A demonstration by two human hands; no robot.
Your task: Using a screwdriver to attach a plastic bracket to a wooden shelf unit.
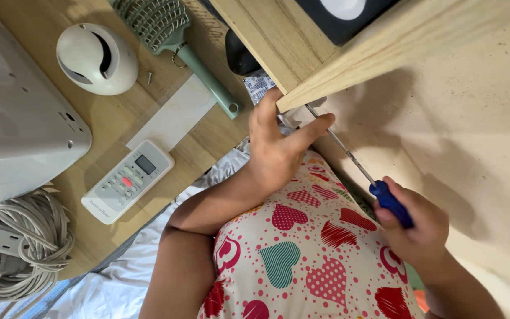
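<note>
My right hand (415, 229) grips the blue handle of a screwdriver (389, 202). Its thin metal shaft runs up and left to the corner of a light wooden shelf board (349, 56). My left hand (278, 145) rests at that corner, with fingers against the board's edge and the thumb stretched toward the shaft near its tip. The tip itself is hidden behind the board edge. Below my arms lies cloth with a pattern of red, pink and teal hearts (302, 260).
A beige wall (479, 136) fills the right side. On the wooden table (107, 118) at left lie a white remote control (128, 180), a green hairbrush (175, 35), a white egg-shaped device (97, 58), a white appliance (13, 112) and a coiled grey extension cord (16, 245).
</note>
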